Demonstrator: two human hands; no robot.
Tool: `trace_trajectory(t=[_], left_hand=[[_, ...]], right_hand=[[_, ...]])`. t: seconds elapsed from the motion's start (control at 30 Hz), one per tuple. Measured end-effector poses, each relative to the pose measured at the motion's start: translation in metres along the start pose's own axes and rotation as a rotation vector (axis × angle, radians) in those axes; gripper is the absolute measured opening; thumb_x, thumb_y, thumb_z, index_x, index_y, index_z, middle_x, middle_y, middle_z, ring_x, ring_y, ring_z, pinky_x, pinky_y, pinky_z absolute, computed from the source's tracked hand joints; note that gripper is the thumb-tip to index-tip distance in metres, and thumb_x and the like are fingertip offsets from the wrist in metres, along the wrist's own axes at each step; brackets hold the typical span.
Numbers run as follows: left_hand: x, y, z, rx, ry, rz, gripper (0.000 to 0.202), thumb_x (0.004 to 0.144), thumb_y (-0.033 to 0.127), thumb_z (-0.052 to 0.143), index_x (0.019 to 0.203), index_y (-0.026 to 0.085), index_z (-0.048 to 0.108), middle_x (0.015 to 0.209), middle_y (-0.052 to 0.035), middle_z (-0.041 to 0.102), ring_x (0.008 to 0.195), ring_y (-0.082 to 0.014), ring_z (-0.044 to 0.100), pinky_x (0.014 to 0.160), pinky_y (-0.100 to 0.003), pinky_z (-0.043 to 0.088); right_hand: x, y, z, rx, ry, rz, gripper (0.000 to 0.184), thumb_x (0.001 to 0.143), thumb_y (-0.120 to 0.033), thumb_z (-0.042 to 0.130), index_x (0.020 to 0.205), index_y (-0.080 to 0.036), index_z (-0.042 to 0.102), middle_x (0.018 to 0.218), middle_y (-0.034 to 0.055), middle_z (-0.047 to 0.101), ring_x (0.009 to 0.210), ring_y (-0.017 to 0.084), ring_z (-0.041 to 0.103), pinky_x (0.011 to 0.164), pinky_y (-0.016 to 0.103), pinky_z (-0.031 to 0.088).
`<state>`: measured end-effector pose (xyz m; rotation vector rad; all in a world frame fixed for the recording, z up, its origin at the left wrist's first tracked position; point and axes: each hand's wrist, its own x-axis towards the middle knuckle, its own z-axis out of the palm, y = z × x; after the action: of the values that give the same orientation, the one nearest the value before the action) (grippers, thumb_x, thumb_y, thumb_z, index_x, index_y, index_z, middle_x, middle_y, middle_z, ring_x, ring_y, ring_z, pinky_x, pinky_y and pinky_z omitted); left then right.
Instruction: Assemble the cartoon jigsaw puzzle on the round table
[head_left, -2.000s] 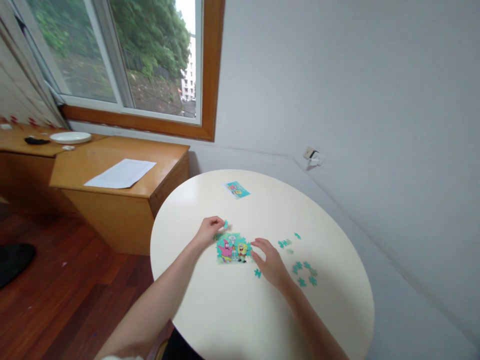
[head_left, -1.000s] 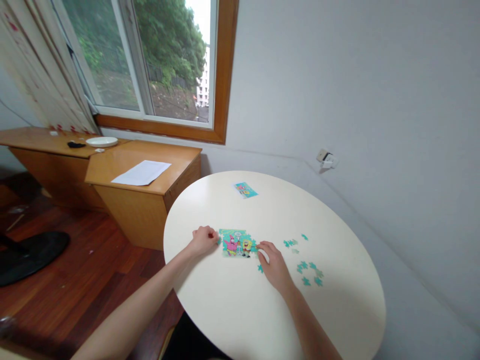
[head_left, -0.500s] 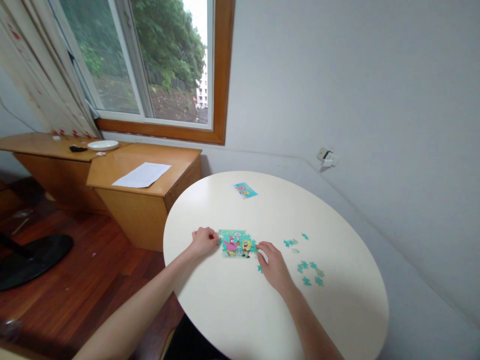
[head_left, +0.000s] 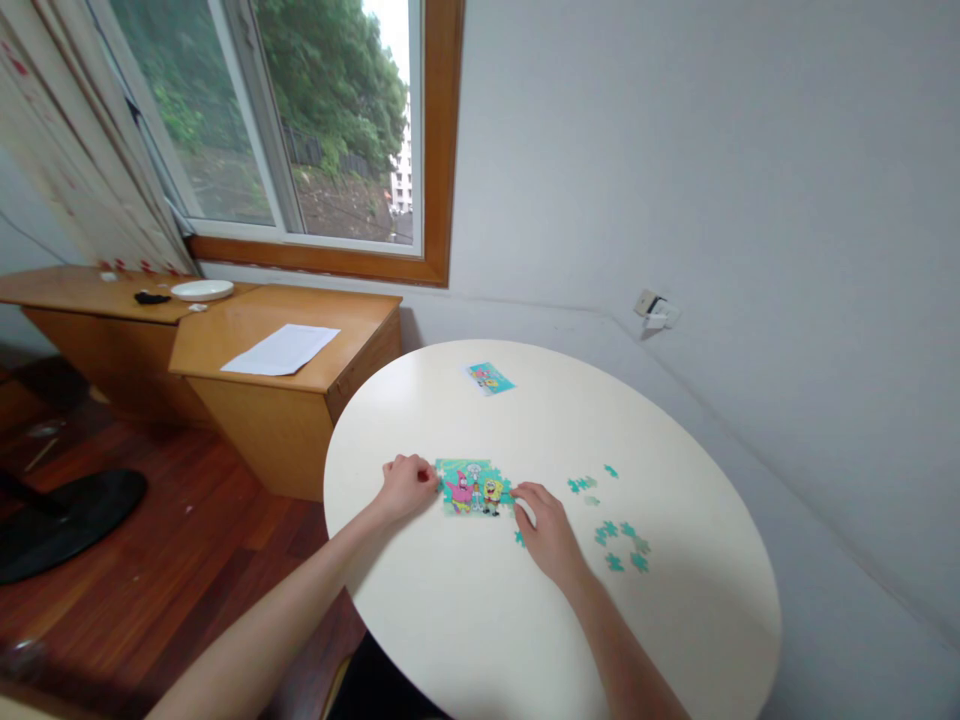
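Note:
A partly assembled jigsaw puzzle (head_left: 469, 490) lies flat on the white round table (head_left: 465, 620), showing pink and yellow cartoon figures on teal. My left hand (head_left: 407, 486) is closed, its fingertips gripping the puzzle's left edge. At the right edge, the fingers of my right hand (head_left: 551, 528) are bent over a teal puzzle piece (head_left: 508, 495) that meets the assembled part. The fingers partly cover this piece. Just below my right fingertips lies a loose teal piece (head_left: 519, 538).
Several loose puzzle pieces (head_left: 615, 564) lie to the right, with another small group (head_left: 581, 485) above them. A picture card (head_left: 490, 378) rests near the table's far edge. A wooden cabinet (head_left: 360, 335) holding a paper sheet (head_left: 283, 350) stands left, under the window.
The view has shifted very slightly. Both hands keep their places at the puzzle's two sides, and no piece has visibly moved.

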<state>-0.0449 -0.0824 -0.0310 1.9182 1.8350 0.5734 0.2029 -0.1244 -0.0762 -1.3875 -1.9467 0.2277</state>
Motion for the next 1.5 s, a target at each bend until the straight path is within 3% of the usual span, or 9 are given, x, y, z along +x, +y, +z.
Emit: trace_trajectory(t=[0.3,0.67,0.87,1.0,1.13,1.33,1.5], left_hand=[[-0.003,0.001,-0.001,0.019,-0.020,0.042,0.020,0.073,0.022,0.049,0.062,0.018,0.066,0.074,-0.0041,0.069,0.081,-0.0211,0.059,0.080,-0.035,0.030],[-0.007,-0.001,0.006,-0.027,0.103,0.096,0.018,0.074,0.023,0.051,0.062,0.018,0.062,0.074,-0.0031,0.067,0.081,-0.0197,0.056,0.084,-0.037,0.032],[0.002,-0.022,0.017,-0.291,0.226,0.051,0.019,0.072,0.028,0.051,0.058,0.018,0.059,0.062,-0.0007,0.064,0.064,-0.0146,0.056,0.066,-0.027,0.039],[0.004,-0.028,0.018,-0.339,0.228,0.061,0.027,0.072,0.039,0.051,0.056,0.018,0.057,0.059,-0.0009,0.062,0.061,-0.0152,0.056,0.061,-0.026,0.039],[0.002,-0.025,0.013,-0.323,0.205,0.083,0.030,0.071,0.043,0.051,0.055,0.019,0.056,0.058,-0.0003,0.061,0.060,-0.0152,0.056,0.061,-0.026,0.039],[0.000,-0.022,0.008,-0.298,0.180,0.084,0.029,0.070,0.044,0.050,0.056,0.019,0.056,0.059,-0.0001,0.061,0.061,-0.0160,0.056,0.062,-0.027,0.039],[0.002,-0.025,0.010,-0.288,0.180,0.099,0.027,0.070,0.042,0.050,0.055,0.020,0.056,0.058,0.0003,0.061,0.061,-0.0161,0.056,0.062,-0.027,0.039]], right_hand=[[0.000,-0.003,-0.002,0.000,-0.001,0.008,0.026,0.085,-0.017,0.043,0.099,-0.021,0.065,0.105,0.0088,0.065,0.102,0.023,0.059,0.093,0.041,0.046],[0.001,-0.002,-0.002,0.032,0.019,-0.005,0.024,0.086,-0.018,0.044,0.098,-0.020,0.065,0.103,0.0087,0.065,0.099,0.022,0.060,0.091,0.040,0.047],[0.000,-0.006,-0.008,0.100,0.152,0.040,0.023,0.085,-0.017,0.045,0.093,-0.020,0.066,0.096,0.0080,0.066,0.093,0.020,0.061,0.087,0.035,0.050],[0.004,-0.007,-0.026,0.073,0.257,0.055,0.023,0.085,-0.018,0.044,0.090,-0.020,0.066,0.092,0.0076,0.066,0.090,0.019,0.062,0.085,0.034,0.050],[0.006,0.011,-0.060,0.003,0.334,0.121,0.024,0.085,-0.022,0.044,0.087,-0.018,0.067,0.086,0.0078,0.067,0.080,0.018,0.062,0.078,0.033,0.051],[-0.013,0.055,-0.104,-0.145,0.255,0.344,0.023,0.077,-0.023,0.047,0.081,-0.017,0.069,0.084,0.0070,0.068,0.069,0.017,0.060,0.074,0.033,0.050],[-0.017,0.067,-0.105,-0.176,0.126,0.401,0.022,0.076,-0.024,0.049,0.081,-0.018,0.070,0.084,0.0059,0.068,0.072,0.017,0.060,0.076,0.031,0.048]])
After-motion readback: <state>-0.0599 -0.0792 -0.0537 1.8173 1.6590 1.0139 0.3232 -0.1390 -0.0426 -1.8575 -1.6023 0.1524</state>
